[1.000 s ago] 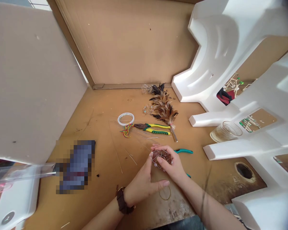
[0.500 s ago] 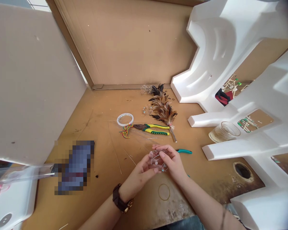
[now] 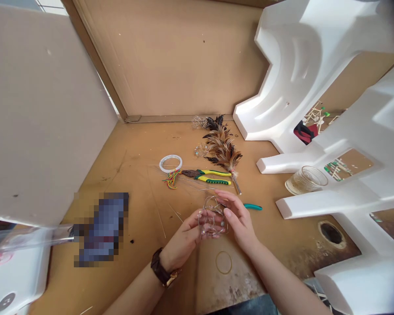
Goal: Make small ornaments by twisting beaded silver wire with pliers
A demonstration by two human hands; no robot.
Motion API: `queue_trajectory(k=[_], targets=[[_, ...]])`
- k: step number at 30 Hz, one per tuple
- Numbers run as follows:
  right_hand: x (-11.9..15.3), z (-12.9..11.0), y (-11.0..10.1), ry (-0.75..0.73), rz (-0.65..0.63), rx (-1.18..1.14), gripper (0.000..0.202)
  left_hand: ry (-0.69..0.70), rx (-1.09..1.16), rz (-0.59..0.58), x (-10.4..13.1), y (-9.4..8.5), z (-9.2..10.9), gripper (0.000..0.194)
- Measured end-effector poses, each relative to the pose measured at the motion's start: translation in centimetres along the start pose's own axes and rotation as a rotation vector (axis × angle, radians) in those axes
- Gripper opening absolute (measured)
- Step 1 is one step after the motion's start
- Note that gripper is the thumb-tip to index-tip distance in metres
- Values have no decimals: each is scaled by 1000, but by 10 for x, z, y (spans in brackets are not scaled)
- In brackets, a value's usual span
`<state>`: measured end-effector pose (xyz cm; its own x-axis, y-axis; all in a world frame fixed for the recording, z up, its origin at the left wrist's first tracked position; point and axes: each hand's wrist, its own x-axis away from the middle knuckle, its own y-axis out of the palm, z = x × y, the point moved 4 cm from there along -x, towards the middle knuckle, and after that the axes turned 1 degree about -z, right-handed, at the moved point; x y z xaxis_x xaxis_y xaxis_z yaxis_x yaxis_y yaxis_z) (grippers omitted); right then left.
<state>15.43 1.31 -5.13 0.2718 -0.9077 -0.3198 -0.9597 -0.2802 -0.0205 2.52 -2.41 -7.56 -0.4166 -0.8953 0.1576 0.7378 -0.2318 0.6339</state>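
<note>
A small loop-shaped piece of thin wire with beads (image 3: 213, 223) lies between my two hands. My left hand (image 3: 192, 229), with a dark watch on its wrist, holds it from the left, fingers curled beneath it. At its right side is my right hand (image 3: 238, 216), fingers bent and apart, the thumb near the wire; whether it grips the wire is hard to tell. Just beyond lie pliers with yellow and green handles (image 3: 213, 180), a white ring (image 3: 170, 163) and a bundle of coloured threads (image 3: 173, 178). A teal handle (image 3: 253, 206) shows behind my right hand.
Brown feathers (image 3: 221, 146) on a stick lie farther back, beside a beaded wire piece (image 3: 201, 150). To the right, a glass (image 3: 306, 180) stands among white moulded frames (image 3: 295, 207). A yellow ring (image 3: 223, 262) lies close to me. Cardboard (image 3: 184, 57) rises behind.
The fingers of my right hand have opened and shifted slightly up and right. The wire piece now shows more of its loops, and my left fingers have spread beneath it.
</note>
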Motion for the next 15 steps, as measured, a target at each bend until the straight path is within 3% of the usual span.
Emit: queue_trajectory(k=[4, 8, 10, 15], targets=[[-2, 5, 0, 150, -62, -104, 35, 13, -24, -27, 1, -3, 5, 20], [-1, 4, 2, 175, -133, -93, 51, 37, -49, 4, 0, -8, 6, 21], [-1, 5, 1, 207, -104, 2, 52, 43, -73, 41, -1, -10, 6, 22], [-2, 10, -6, 288, 77, 94, 30, 49, -138, 129, -4, -16, 7, 17]])
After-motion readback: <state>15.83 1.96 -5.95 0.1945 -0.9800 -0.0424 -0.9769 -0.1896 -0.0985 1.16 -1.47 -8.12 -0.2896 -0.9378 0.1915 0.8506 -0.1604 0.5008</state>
